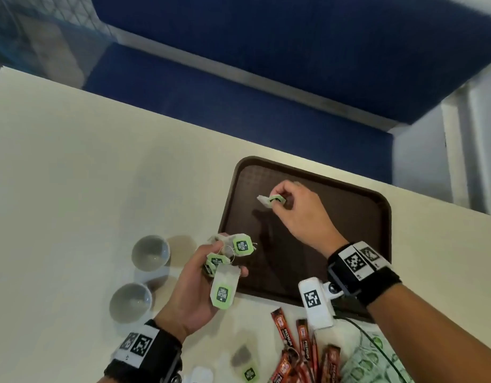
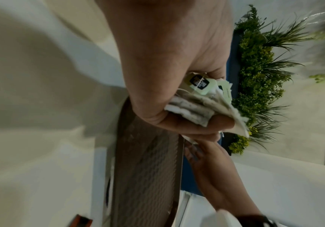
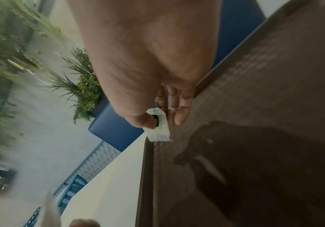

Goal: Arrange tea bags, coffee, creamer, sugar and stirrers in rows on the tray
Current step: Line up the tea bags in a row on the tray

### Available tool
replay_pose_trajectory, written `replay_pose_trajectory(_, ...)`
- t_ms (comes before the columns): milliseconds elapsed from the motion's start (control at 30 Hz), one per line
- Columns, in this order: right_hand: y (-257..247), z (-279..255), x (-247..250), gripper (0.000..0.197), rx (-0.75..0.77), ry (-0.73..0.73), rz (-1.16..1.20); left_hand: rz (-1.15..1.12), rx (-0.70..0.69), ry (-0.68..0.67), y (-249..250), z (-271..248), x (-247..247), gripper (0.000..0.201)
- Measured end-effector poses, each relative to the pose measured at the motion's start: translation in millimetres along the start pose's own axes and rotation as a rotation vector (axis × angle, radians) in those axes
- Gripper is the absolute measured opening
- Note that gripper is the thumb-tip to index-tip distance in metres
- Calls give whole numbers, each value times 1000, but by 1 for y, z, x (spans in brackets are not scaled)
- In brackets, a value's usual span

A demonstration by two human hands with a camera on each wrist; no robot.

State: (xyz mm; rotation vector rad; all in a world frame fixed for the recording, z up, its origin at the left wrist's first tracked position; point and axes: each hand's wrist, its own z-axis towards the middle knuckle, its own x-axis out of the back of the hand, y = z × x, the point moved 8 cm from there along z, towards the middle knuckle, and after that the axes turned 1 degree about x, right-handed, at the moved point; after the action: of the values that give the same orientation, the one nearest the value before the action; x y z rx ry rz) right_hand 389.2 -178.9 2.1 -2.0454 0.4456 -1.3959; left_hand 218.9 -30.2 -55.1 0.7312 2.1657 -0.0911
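Your right hand (image 1: 296, 214) pinches one tea bag (image 1: 272, 200) just above the tray (image 1: 377, 233). Your left hand (image 1: 194, 286) clutches a bunch of tea bags (image 1: 225, 269) beside it; those strings could tangle, and loose ones might slip out.

The brown tray (image 1: 371, 217) sits on the right side of the table, its textured floor bare. One tea bag (image 1: 269, 200) with a green-and-black tag is held just above its far-left part, pinched at the tag. A bunch of tea bags (image 1: 225, 269), same green tags, white paper with dark leaves showing through, is gripped just off the tray's near-left corner. Another tea bag (image 1: 245, 360) lies flat on the table nearer in, beside a loose heap of red-orange coffee sticks (image 1: 305, 352) pointing every which way.
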Motion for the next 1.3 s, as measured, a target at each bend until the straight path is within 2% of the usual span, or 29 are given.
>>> replay_pose_trajectory(233,-10,79,-8,11,121,-102,-106,-9,-53,-49,21,30,-17,30)
replay_pose_trajectory(333,-13,100,-15,15,156,-145,-163,20,-71,-86,28,40,-19,61)
replay_pose_trajectory(433,-10,111,-18,17,158,-110,-194,62,-74,-72,33,47,-17,72)
replay_pose_trajectory(533,-5,113,-20,22,151,-66,-161,66,-68,-49,36,51,-14,62)
replay_pose_trajectory(667,0,112,-22,27,179,2,-114,40,-76,-11,40,50,-19,30)
replay_pose_trajectory(733,0,111,-22,27,205,37,-108,61,-87,17,41,50,-18,24)
replay_pose_trajectory(1133,2,118,-22,32,229,82,-99,58,-106,45,43,63,-23,23)
replay_pose_trajectory(1300,5,122,-16,34,232,82,-98,46,-105,31,47,78,-38,36)
